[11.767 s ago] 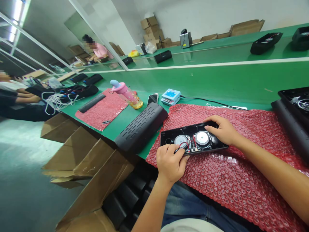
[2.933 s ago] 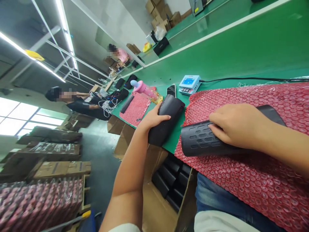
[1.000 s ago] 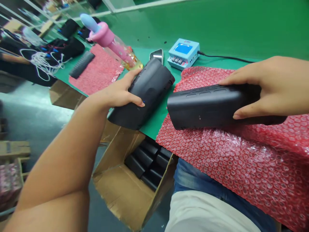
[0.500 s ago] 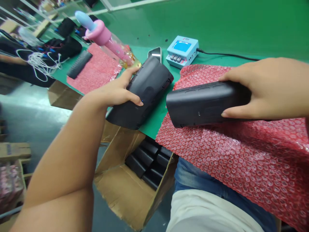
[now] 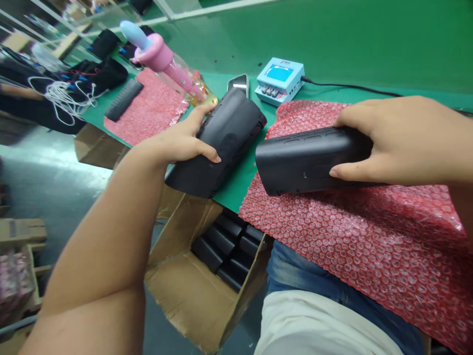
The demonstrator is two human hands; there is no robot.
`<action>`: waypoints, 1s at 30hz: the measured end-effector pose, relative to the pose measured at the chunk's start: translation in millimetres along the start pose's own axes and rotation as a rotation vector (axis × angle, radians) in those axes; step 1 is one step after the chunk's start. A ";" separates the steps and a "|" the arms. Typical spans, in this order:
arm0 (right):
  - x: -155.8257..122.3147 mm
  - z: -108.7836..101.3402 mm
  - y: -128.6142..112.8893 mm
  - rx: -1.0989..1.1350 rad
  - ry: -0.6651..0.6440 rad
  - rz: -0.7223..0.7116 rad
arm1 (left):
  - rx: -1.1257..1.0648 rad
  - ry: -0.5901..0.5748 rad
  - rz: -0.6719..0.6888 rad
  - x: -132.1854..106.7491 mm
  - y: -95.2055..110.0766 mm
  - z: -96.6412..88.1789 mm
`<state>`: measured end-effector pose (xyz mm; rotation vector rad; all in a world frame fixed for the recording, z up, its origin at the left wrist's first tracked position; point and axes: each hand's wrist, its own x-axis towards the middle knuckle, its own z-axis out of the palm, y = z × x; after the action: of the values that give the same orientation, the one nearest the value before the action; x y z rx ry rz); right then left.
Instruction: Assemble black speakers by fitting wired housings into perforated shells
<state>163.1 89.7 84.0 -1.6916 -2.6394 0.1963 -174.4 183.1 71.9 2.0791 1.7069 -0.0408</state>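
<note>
My left hand (image 5: 185, 140) is closed around a black plastic housing (image 5: 229, 133), thumb on its near face and fingers over the far edge. That housing is tilted above the green bench. A second black plastic housing (image 5: 295, 162) lies on its side over red bubble wrap (image 5: 332, 222), with a small port slot in its near face. My right hand (image 5: 402, 140) grips its right end between thumb and fingers, hiding that end. A gap shows the bench between the two housings.
Behind the housings stand a light-blue tester (image 5: 280, 79) with a black cable and a phone-like object (image 5: 240, 85). A pink bottle (image 5: 162, 56) and a black ribbed bar (image 5: 123, 100) are to the left. An open carton (image 5: 192, 291) below holds several black housings.
My right hand has shifted slightly left along its housing. The left hand keeps its hold, and a small blue glint near its thumb no longer shows.
</note>
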 end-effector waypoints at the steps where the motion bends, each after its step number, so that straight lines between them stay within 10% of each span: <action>1: -0.2 -0.5 0.8 0.010 -0.004 -0.012 | -0.006 0.001 0.001 -0.1 0.2 -0.2; 30: 2.1 1.5 0.1 0.022 0.022 0.034 | -0.031 -0.023 0.000 -1.3 4.6 -0.1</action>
<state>162.2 91.4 82.3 -1.7233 -2.5845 0.2047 -170.5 181.4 73.9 2.0491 1.6834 -0.0380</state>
